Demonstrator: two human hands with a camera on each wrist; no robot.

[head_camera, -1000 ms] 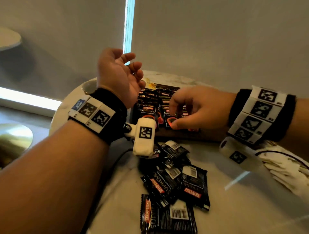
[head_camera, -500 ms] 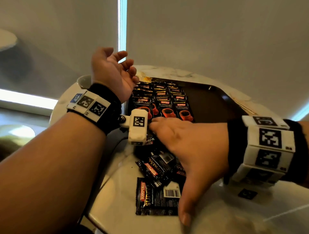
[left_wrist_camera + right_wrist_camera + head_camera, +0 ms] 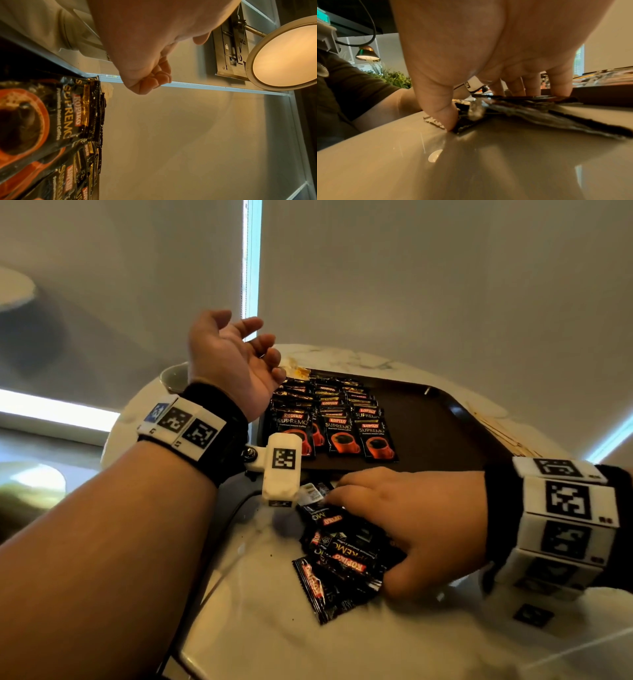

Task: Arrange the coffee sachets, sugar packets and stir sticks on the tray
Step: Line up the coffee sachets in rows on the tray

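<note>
Black coffee sachets (image 3: 339, 433) lie in neat overlapping rows on the left half of a dark brown tray (image 3: 438, 436). A loose pile of the same sachets (image 3: 339, 563) lies on the table in front of the tray. My right hand (image 3: 368, 537) spans that pile. In the right wrist view, the hand (image 3: 485, 109) has its thumb pushed against a near sachet edge and its fingertips on the top sachets (image 3: 530, 108). My left hand (image 3: 241, 345) is raised palm up left of the tray, fingers loosely curled and holding nothing. Stir sticks (image 3: 503, 433) lie right of the tray.
The round marble table (image 3: 274, 645) ends close on the left and near side. A pale cup (image 3: 173, 376) stands behind my left wrist. Small yellowish packets (image 3: 294, 368) lie at the tray's back left corner. A black cable (image 3: 219, 542) runs under my left forearm.
My right hand left the tray's sachet rows, came back toward me and settled over the loose pile, thumb and fingers closing round it. The left hand stayed raised.
</note>
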